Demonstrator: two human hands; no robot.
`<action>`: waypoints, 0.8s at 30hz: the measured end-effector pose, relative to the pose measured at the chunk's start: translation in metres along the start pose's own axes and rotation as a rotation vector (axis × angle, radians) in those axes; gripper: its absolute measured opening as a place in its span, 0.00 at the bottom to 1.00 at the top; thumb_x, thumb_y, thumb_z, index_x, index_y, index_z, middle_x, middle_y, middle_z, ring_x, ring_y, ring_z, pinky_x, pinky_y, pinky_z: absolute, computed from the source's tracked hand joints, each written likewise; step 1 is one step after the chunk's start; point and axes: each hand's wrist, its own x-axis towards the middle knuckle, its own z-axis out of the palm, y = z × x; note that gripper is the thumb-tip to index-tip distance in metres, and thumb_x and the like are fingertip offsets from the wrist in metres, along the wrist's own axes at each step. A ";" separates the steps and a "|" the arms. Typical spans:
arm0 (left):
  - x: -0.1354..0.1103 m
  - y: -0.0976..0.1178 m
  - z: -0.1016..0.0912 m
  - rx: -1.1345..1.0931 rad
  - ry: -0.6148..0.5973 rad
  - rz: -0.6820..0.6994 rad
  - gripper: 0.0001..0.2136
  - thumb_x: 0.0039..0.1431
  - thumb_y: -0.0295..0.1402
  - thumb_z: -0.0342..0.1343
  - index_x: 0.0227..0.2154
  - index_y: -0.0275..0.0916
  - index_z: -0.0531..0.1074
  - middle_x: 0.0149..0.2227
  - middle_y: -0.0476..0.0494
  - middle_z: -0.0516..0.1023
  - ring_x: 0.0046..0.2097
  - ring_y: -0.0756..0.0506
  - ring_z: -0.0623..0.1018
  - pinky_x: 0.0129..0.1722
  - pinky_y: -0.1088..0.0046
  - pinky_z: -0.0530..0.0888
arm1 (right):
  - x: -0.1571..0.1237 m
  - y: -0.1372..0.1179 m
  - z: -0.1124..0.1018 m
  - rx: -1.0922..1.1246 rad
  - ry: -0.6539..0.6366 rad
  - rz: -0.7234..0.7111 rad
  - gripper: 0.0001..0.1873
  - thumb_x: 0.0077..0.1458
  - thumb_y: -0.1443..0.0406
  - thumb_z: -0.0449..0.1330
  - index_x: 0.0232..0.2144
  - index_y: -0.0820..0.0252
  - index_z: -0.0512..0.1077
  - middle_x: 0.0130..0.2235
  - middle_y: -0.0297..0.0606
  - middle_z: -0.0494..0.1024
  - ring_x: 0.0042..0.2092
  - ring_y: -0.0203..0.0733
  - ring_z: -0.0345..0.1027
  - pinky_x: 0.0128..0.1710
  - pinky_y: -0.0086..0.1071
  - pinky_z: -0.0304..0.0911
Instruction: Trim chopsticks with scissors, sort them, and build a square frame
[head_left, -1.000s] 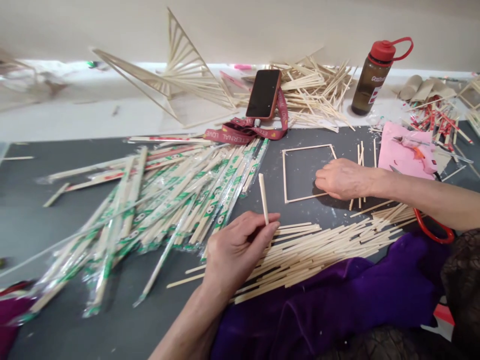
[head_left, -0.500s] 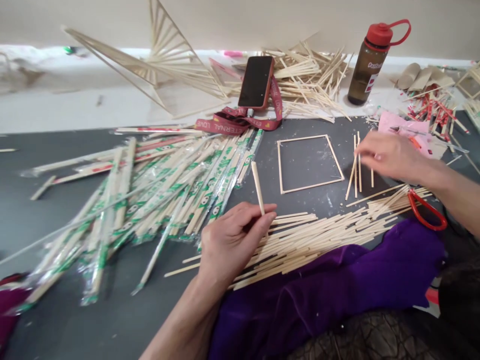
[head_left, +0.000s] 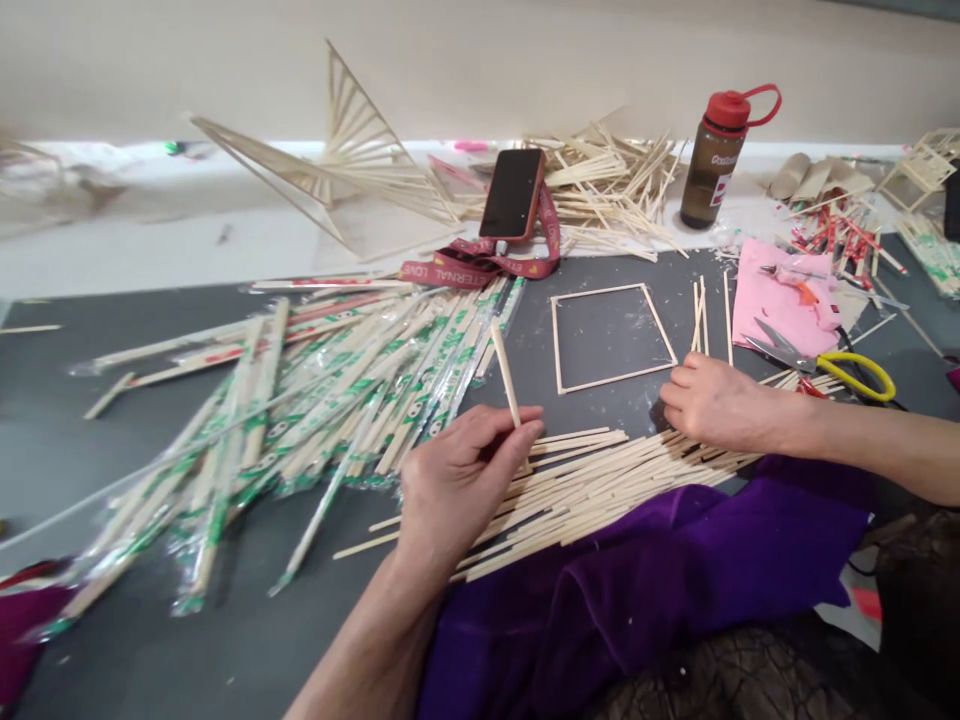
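Four sticks [head_left: 615, 377] edge an open frame [head_left: 556, 343] near the right hand [head_left: 709, 402].

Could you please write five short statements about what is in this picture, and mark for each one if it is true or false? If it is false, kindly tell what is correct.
1. The left hand holds a wooden chopstick with one end pointing up. True.
2. The smartphone is to the right of the water bottle. False: the smartphone is to the left of the water bottle.
3. The four-cornered stick frame is missing one whole side. False: all four sides of the stick frame can be seen.
4. The right hand is near a corner of the stick frame. True.
5. The yellow-handled scissors lie to the right of the stick frame. True.
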 end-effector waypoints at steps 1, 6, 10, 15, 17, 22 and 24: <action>0.000 -0.001 0.000 -0.001 0.000 -0.002 0.10 0.59 0.39 0.57 0.34 0.41 0.81 0.29 0.50 0.81 0.29 0.49 0.78 0.31 0.74 0.73 | 0.003 -0.003 -0.002 -0.005 -0.010 -0.005 0.09 0.63 0.71 0.57 0.31 0.61 0.75 0.33 0.40 0.76 0.37 0.43 0.65 0.37 0.38 0.47; 0.001 -0.002 0.002 0.019 0.009 -0.041 0.11 0.59 0.41 0.57 0.33 0.41 0.81 0.29 0.48 0.81 0.29 0.49 0.77 0.28 0.74 0.71 | 0.008 0.023 -0.018 0.015 -0.082 0.098 0.08 0.63 0.71 0.55 0.35 0.62 0.75 0.36 0.42 0.78 0.38 0.43 0.66 0.36 0.38 0.49; 0.000 0.002 0.002 0.022 0.008 -0.057 0.11 0.59 0.41 0.56 0.34 0.42 0.82 0.28 0.49 0.80 0.28 0.49 0.77 0.29 0.73 0.71 | -0.013 0.073 -0.025 -0.140 -0.058 0.565 0.11 0.60 0.73 0.52 0.39 0.67 0.75 0.38 0.48 0.78 0.39 0.46 0.68 0.35 0.38 0.49; 0.000 0.003 0.003 0.016 0.000 -0.069 0.11 0.59 0.41 0.56 0.34 0.43 0.81 0.31 0.48 0.82 0.30 0.48 0.78 0.31 0.72 0.72 | -0.045 0.065 -0.016 0.126 0.182 0.599 0.12 0.61 0.68 0.54 0.42 0.63 0.75 0.41 0.44 0.78 0.38 0.42 0.69 0.33 0.33 0.53; 0.000 0.004 0.004 0.010 0.005 -0.070 0.11 0.58 0.41 0.56 0.34 0.42 0.81 0.31 0.48 0.82 0.31 0.48 0.78 0.32 0.72 0.72 | -0.049 0.042 -0.010 0.349 0.142 0.380 0.11 0.62 0.67 0.53 0.35 0.59 0.76 0.36 0.37 0.78 0.35 0.37 0.69 0.32 0.31 0.55; 0.002 0.008 0.006 0.010 -0.020 -0.085 0.13 0.57 0.42 0.55 0.34 0.42 0.82 0.30 0.48 0.81 0.31 0.48 0.77 0.32 0.72 0.72 | -0.049 0.000 0.002 0.270 0.017 0.245 0.11 0.63 0.68 0.53 0.33 0.63 0.76 0.34 0.41 0.77 0.34 0.39 0.67 0.33 0.33 0.53; 0.002 0.010 0.006 0.003 -0.030 -0.108 0.13 0.57 0.42 0.55 0.34 0.42 0.82 0.29 0.49 0.80 0.30 0.49 0.76 0.31 0.72 0.71 | -0.050 -0.005 0.003 0.237 0.001 0.283 0.11 0.63 0.67 0.54 0.33 0.63 0.76 0.34 0.42 0.77 0.33 0.40 0.66 0.33 0.35 0.53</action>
